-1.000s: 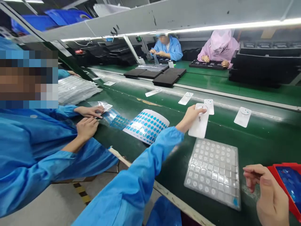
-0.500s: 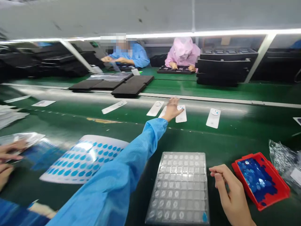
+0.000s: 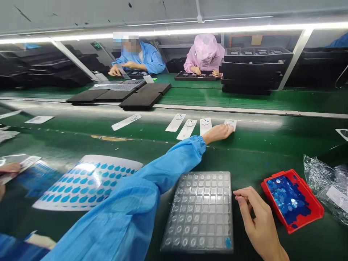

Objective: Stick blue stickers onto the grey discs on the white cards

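Observation:
My left hand [image 3: 217,133] reaches far across the green belt in a blue sleeve. Its fingers are stretched out, with the tips lying on the rightmost white card [image 3: 231,124] of a row. Three more white cards [image 3: 187,129] with round fittings lie to its left. My right hand [image 3: 258,221] hovers near me beside a clear blister tray [image 3: 201,212]. Its fingers are curled and the thumb rests against the forefinger; I cannot see anything in the pinch. A red bin [image 3: 292,201] of shiny blue discs sits to its right.
A sheet of blue drop-shaped stickers [image 3: 87,183] lies at the left, near a co-worker's hand [image 3: 9,168]. Clear bags [image 3: 327,188] lie at the right. Black trays [image 3: 141,96] are stacked beyond the belt, where two people work across the line.
My left hand carried a white card out, set it down in the row, then shifted right onto the end card. My view swung right, and the red bin came fully into sight.

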`<state>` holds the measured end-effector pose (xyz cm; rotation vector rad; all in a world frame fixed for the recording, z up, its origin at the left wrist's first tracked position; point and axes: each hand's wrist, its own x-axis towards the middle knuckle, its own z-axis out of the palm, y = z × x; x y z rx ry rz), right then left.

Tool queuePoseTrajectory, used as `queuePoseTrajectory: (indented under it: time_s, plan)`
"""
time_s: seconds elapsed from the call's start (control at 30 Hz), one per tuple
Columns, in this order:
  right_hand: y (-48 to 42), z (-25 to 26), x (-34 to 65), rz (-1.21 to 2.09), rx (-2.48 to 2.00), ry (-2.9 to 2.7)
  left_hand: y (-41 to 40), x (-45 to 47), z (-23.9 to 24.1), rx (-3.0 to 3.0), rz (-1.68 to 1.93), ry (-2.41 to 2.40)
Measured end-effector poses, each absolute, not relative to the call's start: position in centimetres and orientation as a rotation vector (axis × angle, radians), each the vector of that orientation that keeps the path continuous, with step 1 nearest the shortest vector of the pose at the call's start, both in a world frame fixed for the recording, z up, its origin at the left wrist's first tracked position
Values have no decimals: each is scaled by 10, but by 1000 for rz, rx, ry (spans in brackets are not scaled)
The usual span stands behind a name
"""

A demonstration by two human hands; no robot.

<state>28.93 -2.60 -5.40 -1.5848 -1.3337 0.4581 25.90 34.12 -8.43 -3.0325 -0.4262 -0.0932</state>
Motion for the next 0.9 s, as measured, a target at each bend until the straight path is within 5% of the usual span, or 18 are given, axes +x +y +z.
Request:
queuePoseTrajectory:
  time_s: [0.3,0.7,0.9]
  plan:
    - [-29,-50,286,451,-1566,-1430,357,174,-91,-2924,-71,-728]
    - [-24,-55,288,408,-1552,-1476,360,189,-90,-2950,54,-667]
    - [-26,-59,294,355,-1519,-1526,393,166,-42,-2890,-54,-790]
